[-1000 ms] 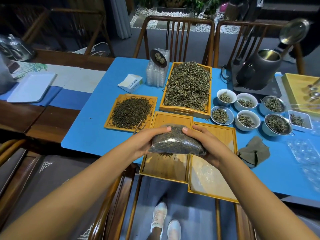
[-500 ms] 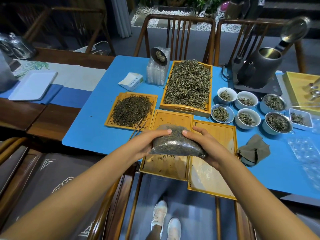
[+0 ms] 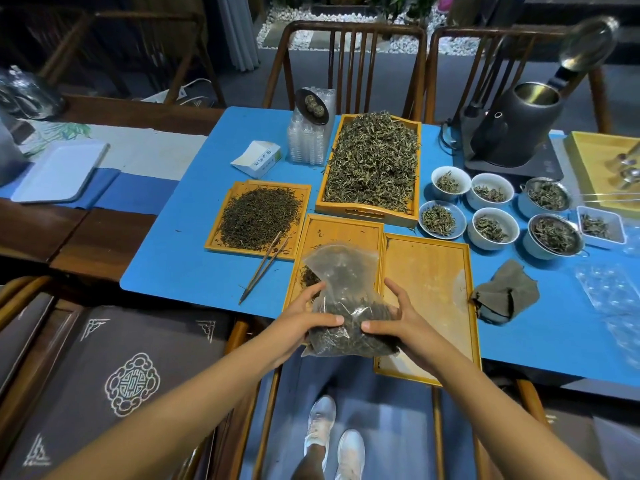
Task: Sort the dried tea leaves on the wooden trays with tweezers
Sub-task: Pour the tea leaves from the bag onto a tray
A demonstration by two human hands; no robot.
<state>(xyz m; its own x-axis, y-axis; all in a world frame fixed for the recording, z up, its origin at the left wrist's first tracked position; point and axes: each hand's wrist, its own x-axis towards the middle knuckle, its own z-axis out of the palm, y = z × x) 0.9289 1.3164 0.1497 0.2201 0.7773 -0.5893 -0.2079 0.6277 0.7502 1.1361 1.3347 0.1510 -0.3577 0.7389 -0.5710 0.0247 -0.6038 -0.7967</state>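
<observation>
Both the left hand (image 3: 304, 318) and right hand (image 3: 398, 322) grasp the bag (image 3: 349, 306) of tea over the near tray (image 3: 341, 230); tip it slowly so leaves land inside.

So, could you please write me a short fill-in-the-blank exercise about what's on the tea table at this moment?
1. Both hands, left hand and right hand, hold a clear plastic ____ of dark tea leaves.
2. The tweezers lie on the ____ table mat, held by no hand.
3. The black kettle stands with its lid ____.
4. The tray at the right hand holds almost no ____.

Answers: bag; blue; open; leaves
</observation>
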